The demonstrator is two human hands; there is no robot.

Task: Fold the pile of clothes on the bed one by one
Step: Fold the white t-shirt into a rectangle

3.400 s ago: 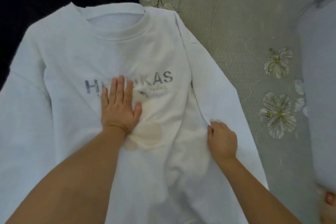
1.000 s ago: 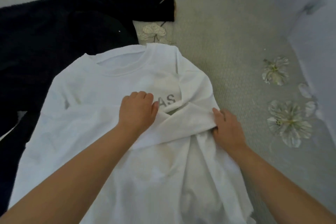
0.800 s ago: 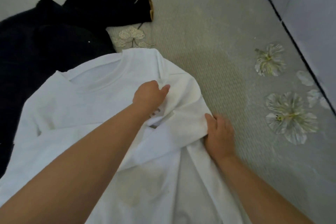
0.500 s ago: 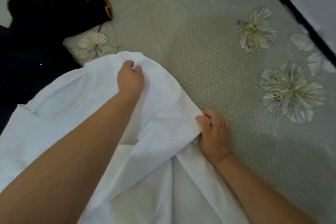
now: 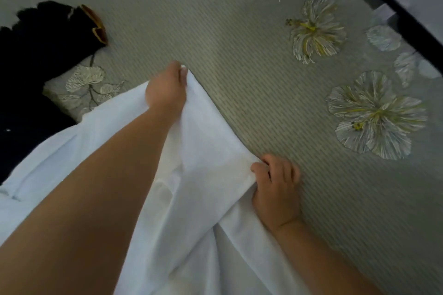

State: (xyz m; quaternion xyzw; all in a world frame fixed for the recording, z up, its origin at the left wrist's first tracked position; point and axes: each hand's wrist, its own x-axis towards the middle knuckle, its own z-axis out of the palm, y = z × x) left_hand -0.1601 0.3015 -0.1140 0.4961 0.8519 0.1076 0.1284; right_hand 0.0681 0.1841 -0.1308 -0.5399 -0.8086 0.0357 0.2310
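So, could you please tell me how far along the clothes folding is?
Nothing looks finished. In hand: the left hand and right hand both grip the white sweatshirt, part-way through a fold. Left: finishing it, then the dark clothes heaped beside it.

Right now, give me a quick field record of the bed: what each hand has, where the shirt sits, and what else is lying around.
left hand: grips the far edge of the white shirt, fingers curled round the cloth
right hand: pinches the shirt's right edge, resting on the bedspread
shirt: partly bunched, lifted between the hands, print not visible
dark clothes: piled at far left, unfolded
bedspread: grey-green, flower print on the right
fold state: in progress, not flat yet
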